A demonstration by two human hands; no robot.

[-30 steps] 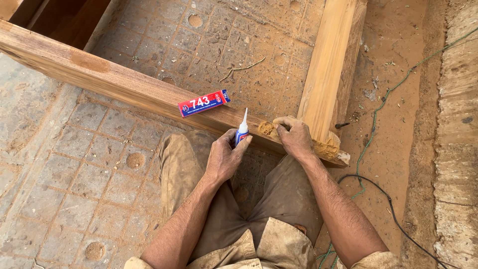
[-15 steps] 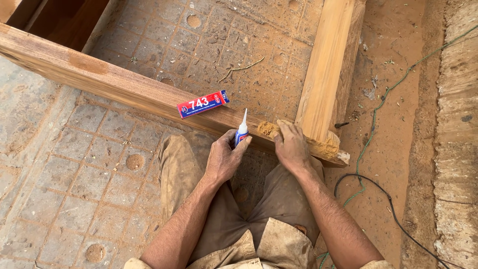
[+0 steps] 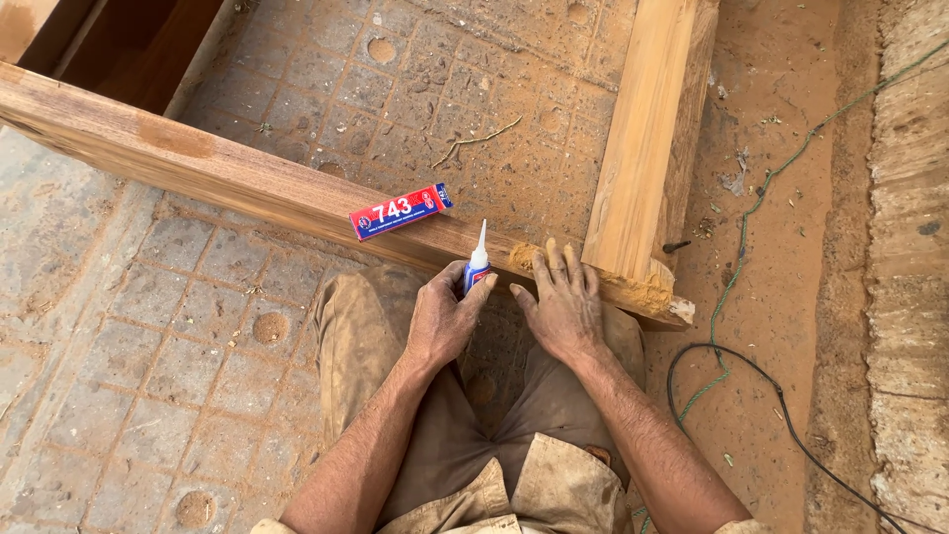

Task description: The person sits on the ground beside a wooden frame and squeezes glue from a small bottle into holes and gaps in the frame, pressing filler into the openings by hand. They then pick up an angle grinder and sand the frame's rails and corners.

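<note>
Left hand (image 3: 442, 318) clamped around small white-nozzled glue bottle (image 3: 477, 265) beside long wooden beam (image 3: 227, 175); right hand (image 3: 560, 307) flat, fingers spread, pressing beam's sawdust-filled joint (image 3: 529, 257).

The floor (image 3: 129, 326) is paved with square, dusty grey-brown tiles, some marked by shallow round dimples. To the right the paving gives way to reddish-orange dirt (image 3: 791, 247), bordered by a rough, pale stone strip (image 3: 909, 247) along the edge. A thin twig (image 3: 479, 140) lies on the tiles. Even daylight falls throughout, with a dark shadowed recess (image 3: 129, 40) at upper left.
</note>
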